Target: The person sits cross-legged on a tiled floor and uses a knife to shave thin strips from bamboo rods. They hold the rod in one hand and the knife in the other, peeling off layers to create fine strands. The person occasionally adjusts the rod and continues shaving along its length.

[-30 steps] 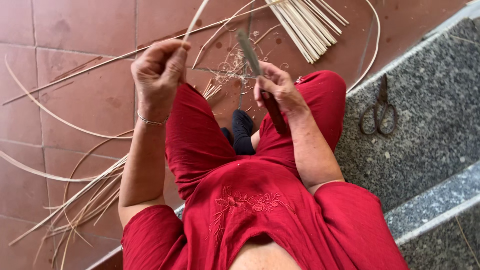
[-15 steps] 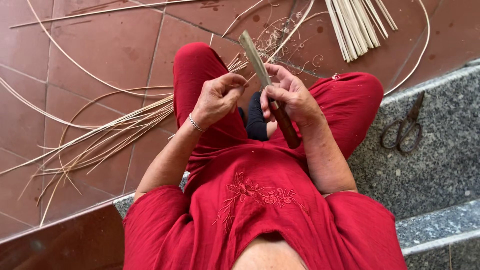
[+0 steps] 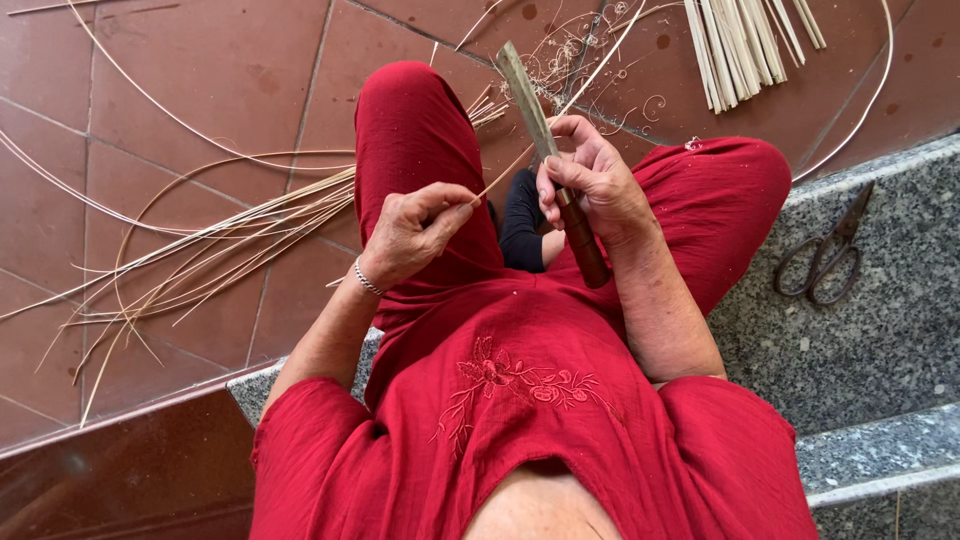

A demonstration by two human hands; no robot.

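My right hand (image 3: 590, 185) grips a knife (image 3: 545, 150) with a dark wooden handle and a long flat blade that points up and away from me. My left hand (image 3: 415, 230) pinches the near end of a thin pale cane strip (image 3: 560, 110), which runs up and to the right past the blade. Both hands are over my lap, above my red trousers. A thin bracelet sits on my left wrist.
Long loose cane strips (image 3: 200, 240) lie spread over the red tile floor (image 3: 200, 90) at left. A bundle of cut sticks (image 3: 745, 45) lies at top right, with curly shavings beside it. Old scissors (image 3: 830, 255) rest on the grey stone step (image 3: 880, 340) at right.
My left hand has come down from raised near the floor strips to my lap, next to the knife hand, pinching the strip. The view has shifted.
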